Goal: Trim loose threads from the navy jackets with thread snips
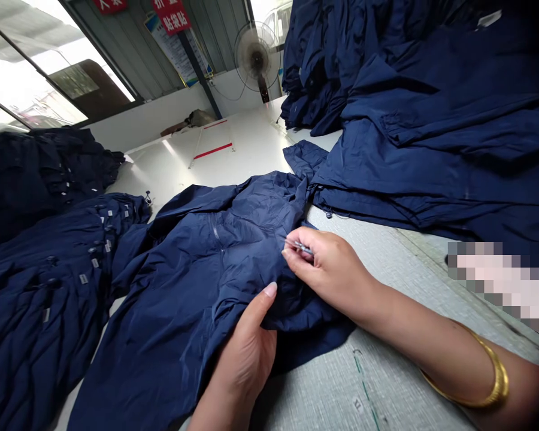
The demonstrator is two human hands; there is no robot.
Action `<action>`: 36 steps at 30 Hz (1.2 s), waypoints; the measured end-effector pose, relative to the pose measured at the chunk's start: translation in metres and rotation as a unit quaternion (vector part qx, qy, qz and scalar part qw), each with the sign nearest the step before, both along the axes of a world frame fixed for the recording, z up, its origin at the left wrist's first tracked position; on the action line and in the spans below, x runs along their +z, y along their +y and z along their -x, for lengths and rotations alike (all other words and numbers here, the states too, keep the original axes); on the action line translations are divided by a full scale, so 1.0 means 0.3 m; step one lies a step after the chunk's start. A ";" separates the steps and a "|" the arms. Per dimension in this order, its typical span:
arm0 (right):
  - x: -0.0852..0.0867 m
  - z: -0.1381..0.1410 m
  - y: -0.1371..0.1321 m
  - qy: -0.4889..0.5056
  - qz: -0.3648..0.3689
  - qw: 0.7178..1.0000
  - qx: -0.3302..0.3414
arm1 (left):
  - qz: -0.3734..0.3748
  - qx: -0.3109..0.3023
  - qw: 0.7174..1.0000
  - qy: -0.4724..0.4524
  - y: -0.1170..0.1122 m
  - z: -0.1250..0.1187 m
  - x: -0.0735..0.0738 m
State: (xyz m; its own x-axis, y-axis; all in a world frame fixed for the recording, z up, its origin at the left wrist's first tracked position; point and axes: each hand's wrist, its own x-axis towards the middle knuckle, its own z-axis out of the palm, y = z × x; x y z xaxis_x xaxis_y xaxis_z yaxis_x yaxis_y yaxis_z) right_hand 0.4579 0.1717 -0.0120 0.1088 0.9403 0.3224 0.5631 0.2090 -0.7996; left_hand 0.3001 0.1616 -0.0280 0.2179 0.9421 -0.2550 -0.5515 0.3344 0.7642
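A navy nylon jacket (197,281) lies spread on the table, with its zip (215,230) running up near the collar. My left hand (245,353) grips a fold of the jacket at the lower middle, thumb on top and fingers under the cloth. My right hand (326,266), with a gold bangle (489,377) on its wrist, pinches a small slim metal tool (300,246) between thumb and fingers. The tool's tip points left, just above the jacket's edge. Its exact kind is too small to tell.
Stacks of folded navy garments with small tags (40,299) lie at the left, and a tall navy pile (431,131) fills the right. A pixelated patch (498,284) covers part of the right side. A wall fan (257,58) stands beyond the white table (197,161).
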 end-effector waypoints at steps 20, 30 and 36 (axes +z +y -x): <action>0.000 0.001 -0.002 0.115 0.005 0.993 0.023 | 0.059 -0.057 0.987 -0.141 0.009 0.061 0.057; -0.012 0.027 -0.004 0.127 0.048 0.988 0.072 | 0.028 -0.090 0.984 -0.152 0.008 0.049 0.042; -0.032 0.021 -0.001 0.118 0.008 0.992 0.042 | -0.002 -0.084 0.986 -0.141 0.008 0.030 0.054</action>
